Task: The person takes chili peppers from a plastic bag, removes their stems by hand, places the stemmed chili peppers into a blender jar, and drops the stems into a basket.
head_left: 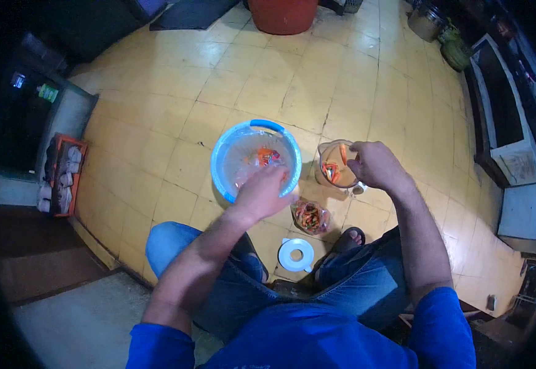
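Note:
My left hand (pixel 260 194) reaches over the near rim of a light-blue basin (pixel 220 174). Its thumb is spread away from the fingers, whose tips are partly hidden. Clear plastic and orange-red chilies (pixel 267 155) lie inside the basin, by those fingers. On the right, my right hand (pixel 372 163) is above a clear jug (pixel 334 149), fingers pinched at an orange chili (pixel 343 154) over its mouth. More red and orange chilies (pixel 331 172) are in the jug. Between my feet and the vessels sits a plastic bag of chilies (pixel 311 217), mostly red with some green.
A white ring-shaped lid (pixel 296 254) lies on the tiled floor (pixel 268 80) between my feet. A small white cap (pixel 359 188) is beside the jug. A red tub (pixel 283 15) stands at the far side, and an orange rack (pixel 69 175) on the left.

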`<state>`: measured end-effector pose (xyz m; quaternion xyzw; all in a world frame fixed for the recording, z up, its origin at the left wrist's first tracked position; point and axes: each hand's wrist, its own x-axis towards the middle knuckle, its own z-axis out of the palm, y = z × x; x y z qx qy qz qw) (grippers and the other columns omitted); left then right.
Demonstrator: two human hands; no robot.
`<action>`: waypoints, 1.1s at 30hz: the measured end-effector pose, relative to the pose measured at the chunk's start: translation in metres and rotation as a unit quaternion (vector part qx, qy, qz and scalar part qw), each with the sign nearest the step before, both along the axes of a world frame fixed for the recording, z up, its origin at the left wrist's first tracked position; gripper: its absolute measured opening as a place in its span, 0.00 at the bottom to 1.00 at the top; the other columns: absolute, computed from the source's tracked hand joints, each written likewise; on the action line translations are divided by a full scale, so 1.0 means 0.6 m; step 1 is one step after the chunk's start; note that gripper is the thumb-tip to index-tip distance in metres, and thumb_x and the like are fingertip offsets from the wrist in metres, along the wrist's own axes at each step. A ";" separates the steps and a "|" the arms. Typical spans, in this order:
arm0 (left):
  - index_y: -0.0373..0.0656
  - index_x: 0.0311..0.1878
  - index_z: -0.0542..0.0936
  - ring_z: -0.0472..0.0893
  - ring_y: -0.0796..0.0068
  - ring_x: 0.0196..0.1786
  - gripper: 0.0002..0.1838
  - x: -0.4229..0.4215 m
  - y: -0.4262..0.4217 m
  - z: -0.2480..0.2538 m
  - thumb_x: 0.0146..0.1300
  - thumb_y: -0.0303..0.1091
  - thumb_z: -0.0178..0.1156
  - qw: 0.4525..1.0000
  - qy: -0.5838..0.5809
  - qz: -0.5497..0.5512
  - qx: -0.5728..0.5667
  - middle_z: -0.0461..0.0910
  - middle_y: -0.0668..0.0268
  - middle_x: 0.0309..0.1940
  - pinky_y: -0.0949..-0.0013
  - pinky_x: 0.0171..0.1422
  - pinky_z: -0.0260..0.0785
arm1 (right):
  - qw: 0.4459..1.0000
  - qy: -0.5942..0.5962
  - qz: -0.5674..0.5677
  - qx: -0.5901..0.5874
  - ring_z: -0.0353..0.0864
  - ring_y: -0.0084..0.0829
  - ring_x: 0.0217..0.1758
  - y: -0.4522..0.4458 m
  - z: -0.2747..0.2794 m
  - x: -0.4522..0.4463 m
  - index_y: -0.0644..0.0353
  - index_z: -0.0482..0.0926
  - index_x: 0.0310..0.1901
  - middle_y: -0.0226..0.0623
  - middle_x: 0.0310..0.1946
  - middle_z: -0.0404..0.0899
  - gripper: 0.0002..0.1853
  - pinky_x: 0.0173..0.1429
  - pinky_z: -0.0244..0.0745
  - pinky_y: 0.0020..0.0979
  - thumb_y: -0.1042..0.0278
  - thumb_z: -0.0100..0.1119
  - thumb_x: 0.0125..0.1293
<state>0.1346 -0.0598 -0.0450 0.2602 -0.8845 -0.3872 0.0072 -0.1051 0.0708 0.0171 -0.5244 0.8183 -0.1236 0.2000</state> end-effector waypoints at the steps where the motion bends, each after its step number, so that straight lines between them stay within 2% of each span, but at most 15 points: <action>1: 0.39 0.61 0.71 0.79 0.55 0.56 0.30 0.004 0.012 -0.012 0.57 0.36 0.69 0.979 -0.084 -0.076 -0.170 0.77 0.51 0.51 0.53 0.58 0.73 | 0.996 -0.020 0.054 0.062 0.85 0.44 0.34 0.000 -0.004 0.000 0.65 0.82 0.45 0.49 0.34 0.84 0.14 0.40 0.78 0.41 0.67 0.60 0.59; 2: 0.40 0.60 0.72 0.75 0.48 0.59 0.28 0.003 0.021 -0.015 0.56 0.34 0.67 0.978 -0.160 -0.082 -0.104 0.75 0.48 0.53 0.47 0.63 0.68 | 0.985 -0.040 0.110 0.124 0.84 0.49 0.37 0.000 -0.007 0.002 0.64 0.83 0.44 0.51 0.37 0.84 0.15 0.42 0.77 0.44 0.66 0.60 0.58; 4: 0.41 0.59 0.72 0.75 0.48 0.59 0.26 0.007 0.021 -0.061 0.56 0.32 0.66 0.972 -0.186 -0.088 -0.115 0.75 0.49 0.53 0.47 0.62 0.68 | 0.944 -0.155 0.264 0.126 0.84 0.48 0.39 0.004 -0.067 0.025 0.63 0.84 0.40 0.51 0.37 0.84 0.12 0.45 0.77 0.43 0.66 0.58 0.58; 6: 0.41 0.59 0.73 0.75 0.48 0.58 0.25 0.009 0.016 -0.082 0.57 0.30 0.65 0.964 -0.210 -0.094 -0.131 0.75 0.49 0.52 0.47 0.62 0.68 | 0.892 -0.169 0.338 0.250 0.84 0.48 0.40 -0.010 -0.108 0.079 0.64 0.83 0.39 0.50 0.35 0.84 0.12 0.45 0.77 0.43 0.66 0.59 0.57; 9: 0.43 0.60 0.72 0.77 0.50 0.56 0.27 0.011 0.013 -0.093 0.55 0.24 0.62 0.976 -0.159 -0.101 -0.114 0.76 0.51 0.51 0.47 0.57 0.72 | 0.881 -0.143 0.285 0.350 0.85 0.48 0.40 0.009 -0.246 0.140 0.63 0.84 0.37 0.49 0.35 0.84 0.12 0.46 0.79 0.42 0.66 0.60 0.55; 11: 0.46 0.61 0.73 0.75 0.46 0.56 0.26 0.010 0.016 -0.106 0.57 0.27 0.64 0.988 -0.033 -0.126 -0.083 0.75 0.50 0.52 0.47 0.63 0.66 | 0.922 -0.083 0.294 0.237 0.86 0.45 0.40 0.033 -0.299 0.155 0.64 0.83 0.40 0.51 0.36 0.84 0.13 0.48 0.80 0.42 0.66 0.58 0.56; 13: 0.47 0.62 0.73 0.74 0.46 0.57 0.27 0.003 0.027 -0.095 0.57 0.28 0.65 0.984 -0.051 -0.140 -0.093 0.75 0.51 0.53 0.47 0.64 0.65 | 0.903 -0.048 0.302 0.301 0.84 0.45 0.47 0.047 -0.344 0.173 0.61 0.83 0.44 0.51 0.46 0.82 0.14 0.49 0.80 0.45 0.63 0.55 0.61; 14: 0.48 0.62 0.74 0.73 0.45 0.59 0.28 0.000 0.030 -0.091 0.56 0.29 0.66 0.980 -0.066 -0.155 -0.103 0.75 0.52 0.54 0.47 0.65 0.64 | 0.940 -0.008 0.259 0.220 0.82 0.46 0.51 0.068 -0.382 0.179 0.62 0.81 0.48 0.50 0.50 0.80 0.16 0.50 0.79 0.46 0.62 0.53 0.64; 15: 0.48 0.62 0.74 0.73 0.45 0.59 0.28 0.000 0.029 -0.091 0.56 0.29 0.66 0.981 -0.067 -0.151 -0.104 0.75 0.52 0.54 0.47 0.65 0.64 | 0.967 0.032 0.213 0.136 0.80 0.46 0.54 0.066 -0.374 0.184 0.62 0.79 0.51 0.50 0.53 0.78 0.18 0.50 0.79 0.47 0.60 0.51 0.66; 16: 0.48 0.62 0.74 0.71 0.45 0.61 0.28 0.000 0.030 -0.092 0.56 0.32 0.68 0.985 -0.051 -0.138 -0.090 0.74 0.52 0.55 0.48 0.66 0.63 | 0.940 0.056 0.252 0.222 0.76 0.48 0.58 0.062 -0.366 0.185 0.63 0.74 0.59 0.52 0.58 0.73 0.23 0.51 0.77 0.49 0.57 0.47 0.69; 19: 0.48 0.60 0.75 0.68 0.45 0.64 0.28 -0.001 0.024 -0.089 0.56 0.36 0.70 0.989 -0.041 -0.112 -0.092 0.74 0.52 0.56 0.49 0.68 0.61 | 0.950 0.101 0.227 0.191 0.78 0.48 0.56 0.073 -0.424 0.195 0.60 0.70 0.62 0.54 0.55 0.75 0.25 0.50 0.77 0.50 0.57 0.49 0.68; 23: 0.44 0.58 0.76 0.70 0.48 0.64 0.27 -0.015 -0.001 -0.064 0.55 0.39 0.71 0.980 -0.063 -0.095 -0.162 0.74 0.52 0.56 0.52 0.70 0.62 | 0.954 0.118 0.189 0.202 0.79 0.48 0.54 0.082 -0.428 0.210 0.59 0.69 0.63 0.55 0.53 0.76 0.26 0.49 0.77 0.50 0.57 0.50 0.67; 26: 0.41 0.57 0.77 0.73 0.51 0.62 0.27 -0.028 -0.046 0.010 0.55 0.37 0.70 0.995 -0.010 -0.059 -0.075 0.76 0.51 0.55 0.56 0.68 0.65 | 0.958 0.108 0.208 0.168 0.81 0.49 0.52 0.081 -0.409 0.194 0.63 0.69 0.62 0.55 0.52 0.77 0.26 0.50 0.79 0.47 0.59 0.51 0.66; 28: 0.42 0.57 0.76 0.75 0.52 0.60 0.26 -0.018 -0.071 0.061 0.55 0.37 0.70 0.995 0.017 -0.022 -0.098 0.77 0.52 0.54 0.56 0.67 0.67 | 0.957 0.004 0.221 0.189 0.80 0.49 0.53 0.072 -0.385 0.181 0.66 0.69 0.60 0.54 0.53 0.76 0.24 0.52 0.80 0.44 0.61 0.51 0.65; 33: 0.42 0.58 0.76 0.75 0.52 0.60 0.26 0.009 -0.113 0.082 0.56 0.37 0.69 0.990 0.042 0.069 -0.119 0.77 0.52 0.53 0.56 0.66 0.67 | 0.979 0.049 0.140 0.140 0.80 0.46 0.53 0.089 -0.430 0.171 0.68 0.70 0.58 0.51 0.54 0.74 0.23 0.51 0.79 0.46 0.64 0.52 0.65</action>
